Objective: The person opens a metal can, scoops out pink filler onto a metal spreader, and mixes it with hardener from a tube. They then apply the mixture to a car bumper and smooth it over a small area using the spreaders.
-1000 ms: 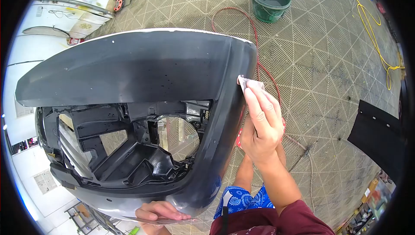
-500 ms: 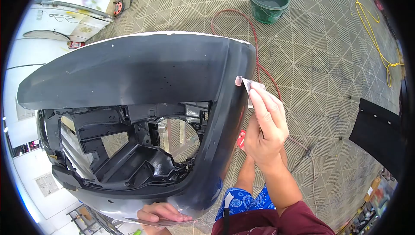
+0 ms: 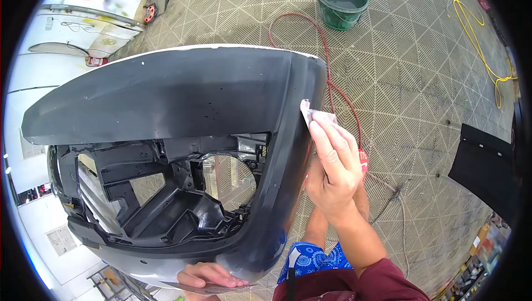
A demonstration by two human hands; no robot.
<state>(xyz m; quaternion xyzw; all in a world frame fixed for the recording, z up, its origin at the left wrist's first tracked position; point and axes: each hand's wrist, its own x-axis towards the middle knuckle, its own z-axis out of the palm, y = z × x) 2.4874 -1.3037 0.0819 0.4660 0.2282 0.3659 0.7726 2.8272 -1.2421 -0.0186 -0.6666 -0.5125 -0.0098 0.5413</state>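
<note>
A dark grey and black car bumper [image 3: 183,90] with a large cut-out fills the left and middle of the view. My right hand [image 3: 335,171] grips a folded pale-pink piece of sandpaper [image 3: 305,111] between fingers and thumb. Its fingers press the paper against the bumper's rounded right side, and one end sticks up past the fingertips. At the bottom, my left hand [image 3: 208,274] lies with its fingers extended on the bumper's lower edge. The thumb of that hand is hidden.
A green bucket [image 3: 342,1] of greyish water stands on the patterned floor beyond the bumper. A red hose [image 3: 328,60] snakes close by the bumper's right side. Yellow cable [image 3: 476,40] and a black panel [image 3: 481,159] lie to the right.
My right hand has shifted slightly left and down with the sandpaper, whose end now lies closer along the bumper. A red shoe shows right of my wrist. My left hand stays about where it was.
</note>
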